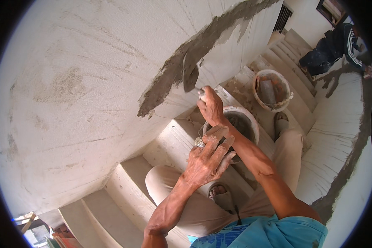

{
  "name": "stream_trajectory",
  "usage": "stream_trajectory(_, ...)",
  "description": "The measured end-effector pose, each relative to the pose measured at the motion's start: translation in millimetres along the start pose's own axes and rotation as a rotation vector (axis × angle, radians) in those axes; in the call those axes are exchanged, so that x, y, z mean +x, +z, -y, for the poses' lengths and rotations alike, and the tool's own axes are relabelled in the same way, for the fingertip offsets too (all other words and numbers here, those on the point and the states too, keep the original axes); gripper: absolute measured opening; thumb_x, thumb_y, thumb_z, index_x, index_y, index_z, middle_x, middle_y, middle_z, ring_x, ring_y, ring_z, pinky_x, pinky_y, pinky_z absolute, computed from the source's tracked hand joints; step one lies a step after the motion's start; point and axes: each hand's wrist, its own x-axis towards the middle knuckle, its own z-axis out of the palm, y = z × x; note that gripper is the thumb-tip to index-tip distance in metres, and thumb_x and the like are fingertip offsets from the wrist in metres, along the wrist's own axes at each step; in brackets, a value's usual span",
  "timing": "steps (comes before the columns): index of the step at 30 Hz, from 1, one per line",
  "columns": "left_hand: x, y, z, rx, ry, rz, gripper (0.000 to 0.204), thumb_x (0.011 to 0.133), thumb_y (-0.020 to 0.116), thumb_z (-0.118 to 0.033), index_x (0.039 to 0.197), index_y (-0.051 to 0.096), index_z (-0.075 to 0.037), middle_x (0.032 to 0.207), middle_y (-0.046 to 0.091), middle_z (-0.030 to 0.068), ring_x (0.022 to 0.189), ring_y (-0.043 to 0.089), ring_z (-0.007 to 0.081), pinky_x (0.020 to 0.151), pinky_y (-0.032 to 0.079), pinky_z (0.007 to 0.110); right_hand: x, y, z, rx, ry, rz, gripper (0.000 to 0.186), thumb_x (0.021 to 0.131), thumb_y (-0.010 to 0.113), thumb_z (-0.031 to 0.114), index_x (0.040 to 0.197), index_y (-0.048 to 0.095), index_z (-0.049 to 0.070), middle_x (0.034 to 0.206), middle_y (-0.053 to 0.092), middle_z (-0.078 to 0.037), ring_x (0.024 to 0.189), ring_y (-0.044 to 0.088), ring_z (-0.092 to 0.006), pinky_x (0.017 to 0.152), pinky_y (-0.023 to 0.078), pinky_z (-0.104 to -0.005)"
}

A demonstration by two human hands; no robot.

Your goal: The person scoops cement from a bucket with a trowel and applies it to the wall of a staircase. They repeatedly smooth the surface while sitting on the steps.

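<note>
My right hand (212,106) grips a trowel by its handle. The trowel's blade (190,74) is against or very close to a dark band of wet mortar (217,35) that runs diagonally over the white wall (91,53). Lower down, my left hand (208,158) is open, fingers apart and smeared with grey, a ring on one finger. It hovers in front of a bucket (254,124) with grey mortar in it, partly hidden by my hands and right forearm.
A second bucket (290,98) with brick-like pieces stands farther up the stairs (273,60). Another person (328,47) in dark clothes bends over at the upper right. A mortar strip (353,165) also marks the right wall (330,136). My sandalled foot (221,194) rests on a step.
</note>
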Motion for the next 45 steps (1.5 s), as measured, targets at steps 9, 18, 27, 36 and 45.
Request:
stream_trajectory(9,9,5,-5,-0.050,0.012,0.001,0.044,0.079,0.081,-0.018,0.119,0.069,-0.006,0.124,0.066,0.0124,0.111,0.065,0.0291,0.077,0.058,0.035,41,-14,-17,0.041,0.120,-0.176,0.028,0.080,0.057,0.000,0.107,0.050,0.000,0.087,0.058,-0.023,0.080,0.058,-0.0455,0.071,0.047,-0.0493)
stream_trajectory(18,11,13,4,-0.094,0.015,-0.003,0.044,0.077,0.082,-0.018,0.118,0.069,-0.004,0.122,0.066,0.0142,0.110,0.066,0.0307,0.084,0.058,0.038,-6,-9,5,-0.012,-0.043,-0.020,0.029,0.081,0.060,0.003,0.109,0.052,0.001,0.089,0.061,-0.024,0.082,0.060,-0.0454,0.074,0.049,-0.0488)
stream_trajectory(27,16,12,-1,-0.089,0.044,-0.007,0.044,0.078,0.081,-0.019,0.118,0.069,-0.005,0.122,0.066,0.0132,0.109,0.067,0.0280,0.077,0.059,0.036,40,-17,-4,-0.051,0.072,-0.109,0.030,0.077,0.058,-0.001,0.106,0.049,0.000,0.087,0.057,-0.021,0.080,0.059,-0.0429,0.071,0.048,-0.0496)
stream_trajectory(36,17,17,3,-0.092,0.044,-0.012,0.042,0.078,0.080,-0.019,0.117,0.069,-0.005,0.124,0.066,0.0138,0.111,0.066,0.0290,0.080,0.058,0.036,-14,-18,5,0.021,-0.003,0.040,0.029,0.080,0.060,0.002,0.108,0.054,0.001,0.093,0.063,-0.022,0.084,0.062,-0.0437,0.073,0.049,-0.0480)
stream_trajectory(45,19,15,2,-0.141,0.038,-0.046,0.042,0.076,0.082,-0.015,0.114,0.070,-0.002,0.121,0.066,0.0155,0.110,0.065,0.0326,0.085,0.057,0.039,36,-4,9,0.048,0.011,-0.224,0.031,0.078,0.058,-0.002,0.108,0.050,0.000,0.088,0.056,-0.021,0.076,0.057,-0.0422,0.069,0.046,-0.0490)
